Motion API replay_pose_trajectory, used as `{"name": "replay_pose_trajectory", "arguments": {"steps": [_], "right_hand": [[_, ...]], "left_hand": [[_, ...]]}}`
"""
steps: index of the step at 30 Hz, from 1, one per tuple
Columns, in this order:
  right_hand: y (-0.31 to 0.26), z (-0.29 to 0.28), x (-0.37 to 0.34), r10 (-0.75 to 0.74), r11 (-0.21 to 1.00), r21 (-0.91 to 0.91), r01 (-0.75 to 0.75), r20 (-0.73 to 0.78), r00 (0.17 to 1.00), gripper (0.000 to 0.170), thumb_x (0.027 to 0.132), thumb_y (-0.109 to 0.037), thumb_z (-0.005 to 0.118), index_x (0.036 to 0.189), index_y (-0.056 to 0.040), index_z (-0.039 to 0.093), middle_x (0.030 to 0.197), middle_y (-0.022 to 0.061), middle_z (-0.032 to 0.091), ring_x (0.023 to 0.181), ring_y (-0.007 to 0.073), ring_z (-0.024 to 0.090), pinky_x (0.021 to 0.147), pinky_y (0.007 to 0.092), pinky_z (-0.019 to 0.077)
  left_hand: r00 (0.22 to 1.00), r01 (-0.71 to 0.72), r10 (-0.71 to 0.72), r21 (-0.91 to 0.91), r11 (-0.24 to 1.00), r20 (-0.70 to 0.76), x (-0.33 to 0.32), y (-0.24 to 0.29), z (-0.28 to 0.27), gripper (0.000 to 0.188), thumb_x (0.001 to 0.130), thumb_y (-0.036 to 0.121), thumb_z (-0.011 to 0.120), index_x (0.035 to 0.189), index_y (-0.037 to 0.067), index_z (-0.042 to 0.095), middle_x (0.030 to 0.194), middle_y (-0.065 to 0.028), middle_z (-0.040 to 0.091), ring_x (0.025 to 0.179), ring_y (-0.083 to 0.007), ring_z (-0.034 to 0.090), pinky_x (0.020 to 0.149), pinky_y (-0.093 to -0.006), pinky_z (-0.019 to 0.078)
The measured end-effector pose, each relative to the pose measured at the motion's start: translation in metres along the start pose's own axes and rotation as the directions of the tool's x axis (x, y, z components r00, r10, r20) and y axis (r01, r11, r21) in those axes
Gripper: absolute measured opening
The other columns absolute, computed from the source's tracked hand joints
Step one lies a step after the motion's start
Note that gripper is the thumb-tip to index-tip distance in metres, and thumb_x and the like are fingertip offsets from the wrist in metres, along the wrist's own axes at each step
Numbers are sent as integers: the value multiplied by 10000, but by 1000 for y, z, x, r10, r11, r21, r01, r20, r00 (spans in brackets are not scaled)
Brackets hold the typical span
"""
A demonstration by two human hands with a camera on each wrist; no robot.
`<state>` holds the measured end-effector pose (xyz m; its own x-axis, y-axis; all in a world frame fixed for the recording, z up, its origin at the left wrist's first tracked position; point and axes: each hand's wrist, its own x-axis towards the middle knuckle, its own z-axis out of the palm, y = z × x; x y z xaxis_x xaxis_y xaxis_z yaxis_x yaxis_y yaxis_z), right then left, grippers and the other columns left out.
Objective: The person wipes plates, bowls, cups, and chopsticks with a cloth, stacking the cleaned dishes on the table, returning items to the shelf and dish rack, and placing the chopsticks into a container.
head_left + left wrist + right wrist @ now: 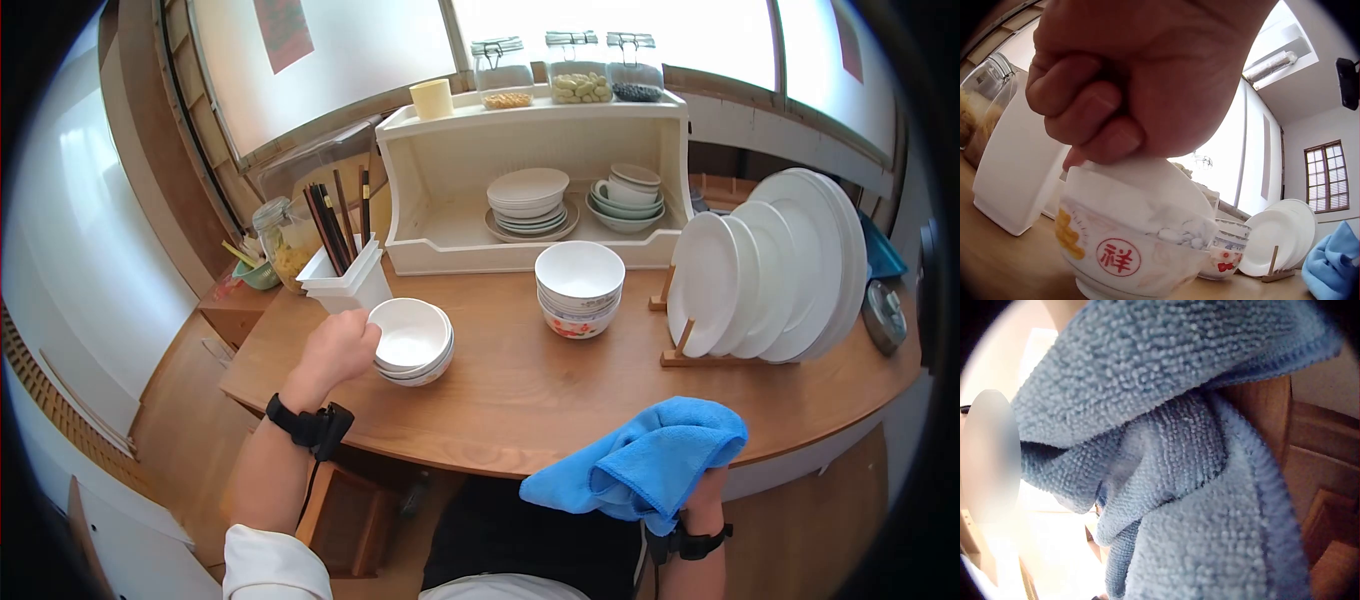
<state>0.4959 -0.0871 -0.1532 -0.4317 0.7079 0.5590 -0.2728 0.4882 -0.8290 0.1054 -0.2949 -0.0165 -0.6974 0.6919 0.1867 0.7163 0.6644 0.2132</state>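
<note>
Two hands show in the head view: the left hand [338, 345] pinches the rim of the top bowl [410, 334], stacked on the table [490, 400]; the right hand [708, 487] is under a blue cloth [640, 455]. Left wrist view: it grips above a red-marked bowl [1138, 256]. Right wrist view: cloth hides the fingers; their hold cannot be told.

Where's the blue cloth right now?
In the head view, the blue cloth is at lower right, covering most of the right hand, below the wooden plate rack.
</note>
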Motion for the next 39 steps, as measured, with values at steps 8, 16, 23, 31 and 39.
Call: {"name": "replay_pose_trajectory", "arguments": {"steps": [8,16,23,31,39], "right_hand": [[-5,4,3,0,998,-63,1,18,1000,335,785,-129,750,1075,-23,621,1063,131,649,962,249,619,873,399,485],[-48,96,-3,221,885,372,-279,193,956,371,840,-59,654,1194,11,568,1140,136,628,1056,239,603,934,367,474],[-106,104,29,-405,746,-348,568,439,802,393,743,-195,735,1101,-64,642,1057,136,661,958,332,638,832,394,506],[-78,109,25,-351,776,-322,542,494,795,403,744,-197,736,1110,-63,636,1068,138,656,970,331,634,837,394,504],[-57,116,18,-292,828,-281,485,522,801,414,745,-199,738,1120,-62,629,1081,140,652,983,328,631,844,395,502]], "left_hand": [[867,-311,137,-305,900,-479,-57,39,-19,273,899,153,502,1107,16,614,701,-202,623,639,-391,615,588,-461,489],[624,-745,516,-246,620,-587,-127,112,31,450,755,19,639,1203,8,592,628,-85,553,500,-235,551,461,-351,441],[743,-645,452,-710,283,-494,-142,118,31,520,772,91,664,1278,72,545,1217,-193,548,1054,-363,565,862,-416,483],[379,-921,209,-390,-9,-901,-174,145,65,373,899,274,626,1169,29,552,1170,-180,587,1025,-329,593,964,-480,413],[583,-803,463,-558,208,-667,-160,123,22,358,859,67,582,1205,-3,522,1209,-235,565,1053,-355,593,926,-481,454]]}}
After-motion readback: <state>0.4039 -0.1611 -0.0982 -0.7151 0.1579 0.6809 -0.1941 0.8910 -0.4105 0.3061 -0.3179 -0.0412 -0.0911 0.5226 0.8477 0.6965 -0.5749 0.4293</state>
